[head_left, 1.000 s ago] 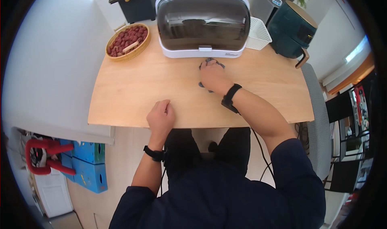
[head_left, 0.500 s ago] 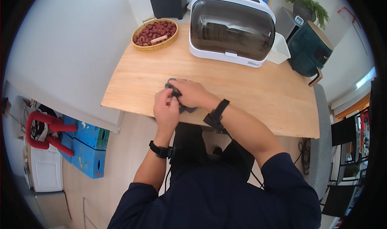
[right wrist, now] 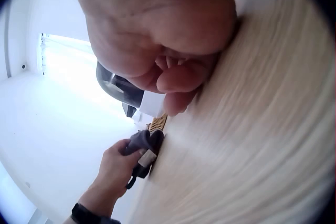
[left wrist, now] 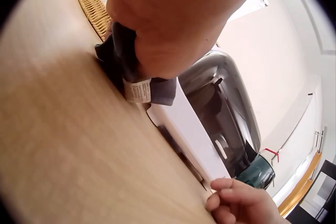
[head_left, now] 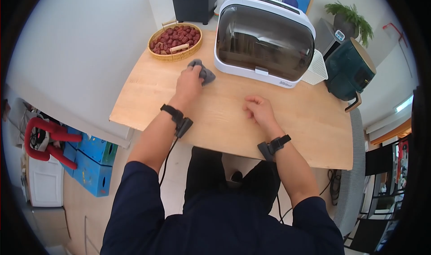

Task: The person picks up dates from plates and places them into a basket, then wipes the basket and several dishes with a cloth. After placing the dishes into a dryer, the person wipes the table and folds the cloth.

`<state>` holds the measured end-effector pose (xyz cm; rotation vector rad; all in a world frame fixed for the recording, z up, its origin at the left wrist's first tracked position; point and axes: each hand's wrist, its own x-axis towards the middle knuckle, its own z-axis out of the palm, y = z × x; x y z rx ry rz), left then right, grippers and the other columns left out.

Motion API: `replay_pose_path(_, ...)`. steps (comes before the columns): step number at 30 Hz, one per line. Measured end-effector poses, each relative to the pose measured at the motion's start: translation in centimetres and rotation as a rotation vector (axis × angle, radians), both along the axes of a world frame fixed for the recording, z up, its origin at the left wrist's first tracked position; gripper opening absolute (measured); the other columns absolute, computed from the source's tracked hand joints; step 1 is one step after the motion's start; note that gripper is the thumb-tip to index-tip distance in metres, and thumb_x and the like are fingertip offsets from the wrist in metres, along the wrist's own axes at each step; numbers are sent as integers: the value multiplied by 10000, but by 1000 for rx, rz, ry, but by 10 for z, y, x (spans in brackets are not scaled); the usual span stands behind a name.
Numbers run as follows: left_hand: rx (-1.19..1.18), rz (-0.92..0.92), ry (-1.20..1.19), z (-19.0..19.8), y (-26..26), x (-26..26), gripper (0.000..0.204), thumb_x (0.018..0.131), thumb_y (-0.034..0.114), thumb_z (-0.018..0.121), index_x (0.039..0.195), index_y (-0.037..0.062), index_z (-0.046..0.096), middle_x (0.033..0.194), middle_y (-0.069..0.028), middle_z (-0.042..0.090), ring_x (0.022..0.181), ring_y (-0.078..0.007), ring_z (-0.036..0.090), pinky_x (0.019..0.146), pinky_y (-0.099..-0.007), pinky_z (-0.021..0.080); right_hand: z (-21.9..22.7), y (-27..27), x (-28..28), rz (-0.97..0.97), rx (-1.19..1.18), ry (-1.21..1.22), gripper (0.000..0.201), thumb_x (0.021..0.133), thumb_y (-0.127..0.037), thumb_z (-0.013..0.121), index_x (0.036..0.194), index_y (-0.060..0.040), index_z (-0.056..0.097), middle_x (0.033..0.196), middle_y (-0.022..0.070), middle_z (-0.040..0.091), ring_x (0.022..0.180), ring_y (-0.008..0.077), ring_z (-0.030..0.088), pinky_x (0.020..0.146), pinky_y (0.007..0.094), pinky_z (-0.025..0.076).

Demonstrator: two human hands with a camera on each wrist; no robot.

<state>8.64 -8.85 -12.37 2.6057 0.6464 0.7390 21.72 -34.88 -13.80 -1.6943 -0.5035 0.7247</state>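
My left hand (head_left: 188, 85) grips a bunched dark grey cloth (head_left: 207, 75) on the wooden table, just in front of the basket and left of the white cabinet. A white label (left wrist: 139, 91) hangs from the cloth in the left wrist view. Part of the cloth is hidden under the fingers. My right hand (head_left: 261, 111) is held low over the middle of the table, its fingers loosely curled with nothing in them. In the right wrist view the cloth (right wrist: 139, 141) shows beyond that hand, bunched in the left one.
A wicker basket (head_left: 157, 54) of dark red fruit stands at the back left. Behind the hands is a white cabinet (head_left: 238, 71) with a tinted door. A white plastic basket (head_left: 317, 71) and a green air fryer (head_left: 342, 71) stand to its right. The wooden table (head_left: 305, 129) ends near my legs.
The cloth was under my right hand, then between both hands near the front edge. Now the left hand has it farther back, and the right hand has let go and moved right.
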Motion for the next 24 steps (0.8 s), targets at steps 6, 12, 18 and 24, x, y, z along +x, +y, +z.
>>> replay_pose_path(6,105,-94,-79,-8,54,78,336,871,-9,595,1200,42,642,1210,-188,673,1123,-395,635,933,-492,526,-4,-5,-4,22,53,-4,222,941,-75,623,1131,13,695,838,67,720,552,90,577,464,242,433)
replay_pose_path(12,150,-157,172,-18,60,86,348,915,59,536,1231,75,681,1280,-171,670,1165,-386,632,985,-468,515,2,-7,-8,14,64,-27,204,948,-68,621,1121,4,703,838,67,720,553,82,575,473,230,438)
replay_pose_path(18,208,-128,213,-17,47,-10,468,835,43,659,1296,126,672,1400,-147,620,1251,-364,596,1029,-443,510,-7,-9,-5,-3,76,-19,209,950,-81,620,1124,-11,710,839,63,718,548,78,569,463,223,431)
replay_pose_path(24,224,240,224,-17,119,-128,396,924,101,577,1308,130,668,1434,-186,606,1308,-371,576,1067,-465,490,-8,-9,-3,23,90,-25,214,950,-99,622,1126,-13,708,831,59,715,546,74,567,452,224,422)
